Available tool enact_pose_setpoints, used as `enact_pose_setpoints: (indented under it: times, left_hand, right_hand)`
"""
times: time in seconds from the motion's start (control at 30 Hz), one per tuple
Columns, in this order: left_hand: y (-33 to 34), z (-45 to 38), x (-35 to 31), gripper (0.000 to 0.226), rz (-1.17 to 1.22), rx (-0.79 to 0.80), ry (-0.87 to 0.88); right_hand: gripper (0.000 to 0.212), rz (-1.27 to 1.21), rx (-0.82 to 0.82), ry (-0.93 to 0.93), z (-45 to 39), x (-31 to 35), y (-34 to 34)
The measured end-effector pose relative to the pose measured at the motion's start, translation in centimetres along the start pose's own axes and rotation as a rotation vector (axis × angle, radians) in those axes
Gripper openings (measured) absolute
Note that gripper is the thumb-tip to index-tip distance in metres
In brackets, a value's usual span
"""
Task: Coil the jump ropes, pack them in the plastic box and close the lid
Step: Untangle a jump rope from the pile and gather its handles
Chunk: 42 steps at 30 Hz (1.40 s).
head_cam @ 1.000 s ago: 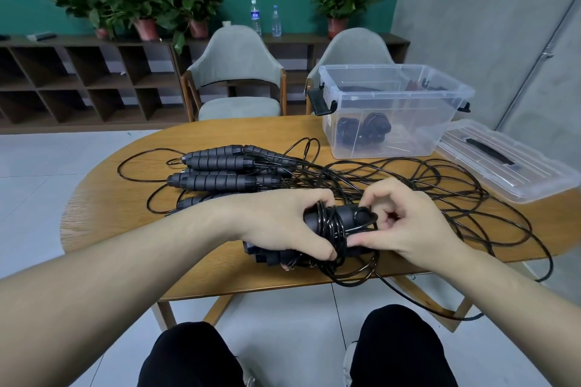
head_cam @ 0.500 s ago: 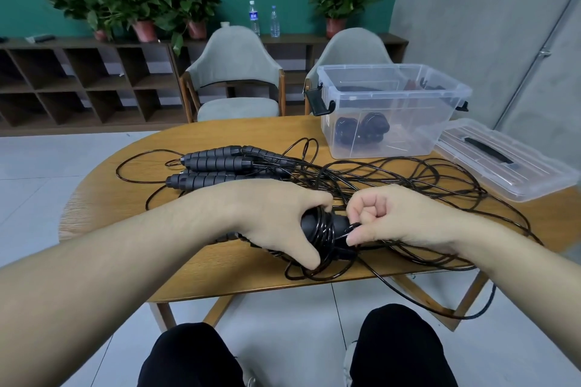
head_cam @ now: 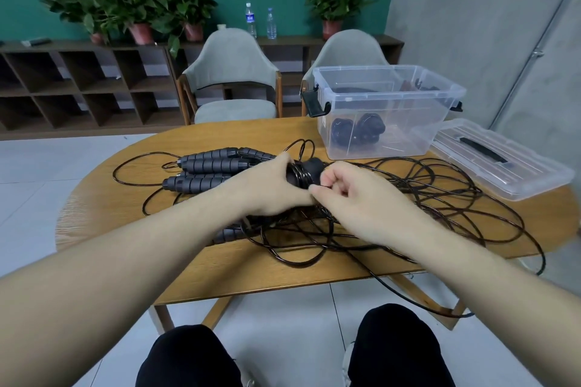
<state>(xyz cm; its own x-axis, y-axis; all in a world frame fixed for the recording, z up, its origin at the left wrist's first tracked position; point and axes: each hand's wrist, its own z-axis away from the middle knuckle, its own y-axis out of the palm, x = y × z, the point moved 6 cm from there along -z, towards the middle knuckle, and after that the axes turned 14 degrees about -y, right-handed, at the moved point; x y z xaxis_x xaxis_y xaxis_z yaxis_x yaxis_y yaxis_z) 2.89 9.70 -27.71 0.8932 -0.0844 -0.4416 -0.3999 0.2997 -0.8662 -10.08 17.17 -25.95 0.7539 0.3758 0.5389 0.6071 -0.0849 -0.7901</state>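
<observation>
Black jump ropes [head_cam: 393,198] tangled loose on tabletop, handles [head_cam: 209,165] lying left; coiled bundle [head_cam: 356,132] inside clear plastic box [head_cam: 386,110]; lid [head_cam: 500,157] off, flat beside it.

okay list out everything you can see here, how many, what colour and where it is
jump rope bundle: one, black, cord wound round handles, held over the table
loose rope cords: tangled, count unclear, black, spread over the table, one trailing off the near edge
spare handles: several, black, table left
plastic box: one, clear, black latches, table far right, open, with coiled black ropes inside
lid: one, clear, black handle, right of the box
table: one, wooden
chairs: two, grey, behind the table
shelf: one, dark brown, back wall
potted plants: several, green, on the shelf
water bottles: two, clear, on the shelf
left hand: holds the bundle
right hand: pinches the cord beside the bundle
</observation>
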Motion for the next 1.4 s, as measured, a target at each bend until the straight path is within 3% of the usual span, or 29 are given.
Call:
enact_pose_setpoints:
  times: [0.13, 0.27, 0.47, 0.57, 0.73, 0.83, 0.9, 1.1, 1.27, 1.4]
  left_hand:
    - [-0.1, -1.4, 1.1, 0.056, 0.635, 0.076, -0.129]
    - [0.1, -1.3, 1.5, 0.050, 0.946, 0.047, -0.157]
    - [1.9, -2.1, 0.9, 0.060, 1.406, 0.192, -0.254]
    - [2.3, -1.1, 0.0, 0.062, 1.509, 0.382, -0.256]
    - [2.3, 0.0, -1.1, 0.043, 1.515, 0.480, -0.219]
    - [2.3, -0.1, -0.4, 0.076, 1.550, 0.342, -0.262]
    - [2.1, -0.4, 0.1, 0.081, 1.580, 0.238, -0.295]
    - [0.7, -1.4, -0.3, 0.069, 1.584, 0.065, -0.355]
    - [1.3, -2.0, -0.6, 0.058, 1.617, 0.046, -0.358]
    - [0.5, -2.5, 0.0, 0.065, 1.540, -0.002, -0.284]
  right_hand:
    - [0.025, -0.017, -0.143, -0.035, -0.1, 0.7, 1.4]
    - [0.025, -0.120, -0.166, 0.018, -0.4, 0.2, 2.4]
    - [0.027, -0.097, -0.270, -0.025, -1.8, -0.9, 2.2]
    - [0.029, 0.051, -0.299, -0.082, -1.9, -1.2, 2.2]
    - [0.034, 0.364, -0.355, -0.214, -1.6, 0.3, 2.0]
    - [0.041, 0.497, -0.359, -0.294, -1.4, 1.5, 1.8]
    - [0.042, 0.524, -0.361, -0.341, -1.3, 2.0, 1.9]
    - [0.036, 0.472, -0.361, -0.425, -1.5, 2.8, 2.4]
    - [0.032, 0.467, -0.308, -0.463, -1.5, 2.5, 1.9]
    - [0.021, 0.059, -0.297, -0.257, -0.8, -0.6, 1.7]
